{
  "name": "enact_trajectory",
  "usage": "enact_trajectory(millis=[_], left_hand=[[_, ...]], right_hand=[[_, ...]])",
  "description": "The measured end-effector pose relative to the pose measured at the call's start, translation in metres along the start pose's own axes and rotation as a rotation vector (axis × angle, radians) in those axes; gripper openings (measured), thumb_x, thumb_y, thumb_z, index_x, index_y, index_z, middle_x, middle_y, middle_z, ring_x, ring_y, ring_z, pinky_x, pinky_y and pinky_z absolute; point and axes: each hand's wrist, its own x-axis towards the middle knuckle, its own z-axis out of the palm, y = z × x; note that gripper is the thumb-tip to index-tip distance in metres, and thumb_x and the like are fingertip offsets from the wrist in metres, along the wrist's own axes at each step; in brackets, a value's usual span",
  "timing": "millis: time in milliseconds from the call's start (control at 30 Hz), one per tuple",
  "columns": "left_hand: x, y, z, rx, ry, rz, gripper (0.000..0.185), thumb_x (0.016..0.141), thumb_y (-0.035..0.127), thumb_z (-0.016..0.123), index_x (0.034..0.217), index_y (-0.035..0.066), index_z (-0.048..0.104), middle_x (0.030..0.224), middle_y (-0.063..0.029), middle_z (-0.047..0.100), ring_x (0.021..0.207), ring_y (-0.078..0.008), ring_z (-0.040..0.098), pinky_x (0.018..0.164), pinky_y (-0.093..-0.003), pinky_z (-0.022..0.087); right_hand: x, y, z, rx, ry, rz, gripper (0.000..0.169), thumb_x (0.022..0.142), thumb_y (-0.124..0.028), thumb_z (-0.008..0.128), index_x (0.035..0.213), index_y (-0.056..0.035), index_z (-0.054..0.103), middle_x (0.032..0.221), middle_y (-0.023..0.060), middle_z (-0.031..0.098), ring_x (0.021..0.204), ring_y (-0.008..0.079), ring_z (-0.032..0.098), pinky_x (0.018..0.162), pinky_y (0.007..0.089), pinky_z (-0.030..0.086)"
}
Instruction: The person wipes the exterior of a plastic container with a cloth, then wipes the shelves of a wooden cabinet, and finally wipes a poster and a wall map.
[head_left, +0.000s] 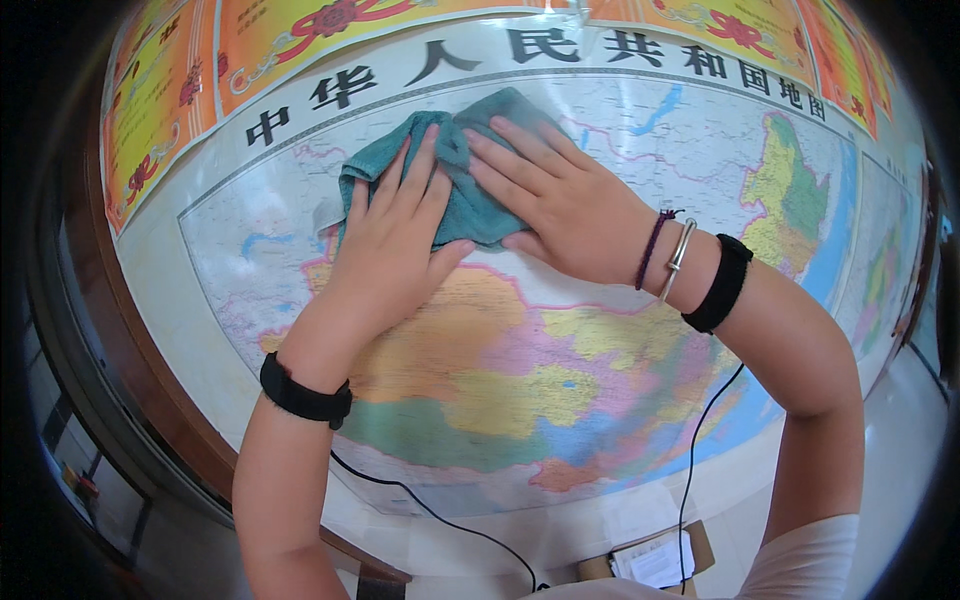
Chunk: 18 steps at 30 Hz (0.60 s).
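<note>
A teal terry cloth (480, 214) lies bunched against the upper part of a large wall map of China (450, 315). With fingers spread, my left hand (390, 240) presses on the cloth's left half, and some folds rise between the fingers. Its thumb points right, along the cloth's lower edge. My right hand (574, 199) lies flat over the right half, its fingers pointing up and left and slightly blurred. Both hands hold the cloth to the map's shiny surface. The cloth and hands hide part of the map's upper middle.
Orange and yellow certificates (165, 97) line the wall above the map. A dark wooden frame (127, 315) runs down the left. Thin black cables (442, 517) hang below both wristbands (304, 394). A cardboard box (701, 547) with papers (652, 559) sits low down.
</note>
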Motion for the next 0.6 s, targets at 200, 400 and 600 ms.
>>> enact_trajectory(millis=[200, 400, 600], left_hand=[[0.042, 0.030, 0.001, -0.015, 0.074, 0.057, 0.068, 0.083, 0.030, 0.068, 0.136, -0.003, 0.041, 0.157, -0.0187, 0.022, 0.144, -0.0359, 0.024, 0.114, -0.0542, 0.020], [0.118, 0.072, 0.013, 0.016, 0.140, 0.127, 0.066, 0.085, 0.031, 0.066, 0.137, 0.000, 0.040, 0.157, -0.0172, 0.023, 0.144, -0.0353, 0.023, 0.115, -0.0541, 0.018], [0.187, 0.128, 0.022, -0.068, 0.074, 0.134, 0.082, 0.084, 0.039, 0.068, 0.148, 0.005, 0.030, 0.160, -0.0140, 0.017, 0.148, -0.0327, 0.015, 0.114, -0.0586, 0.017]], right_hand=[[-0.031, 0.036, -0.017, -0.053, 0.016, 0.015, 0.070, 0.087, -0.034, 0.065, 0.144, -0.0030, 0.038, 0.155, 0.0102, 0.030, 0.144, 0.0279, 0.025, 0.118, 0.0453, 0.020], [-0.082, 0.097, -0.043, -0.124, 0.010, 0.094, 0.069, 0.089, -0.036, 0.062, 0.146, -0.0056, 0.037, 0.156, 0.0088, 0.028, 0.145, 0.0285, 0.025, 0.119, 0.0456, 0.020], [-0.144, 0.162, -0.066, -0.184, 0.008, 0.154, 0.068, 0.091, -0.035, 0.061, 0.148, -0.0084, 0.035, 0.157, 0.0085, 0.026, 0.146, 0.0297, 0.023, 0.118, 0.0460, 0.020]])
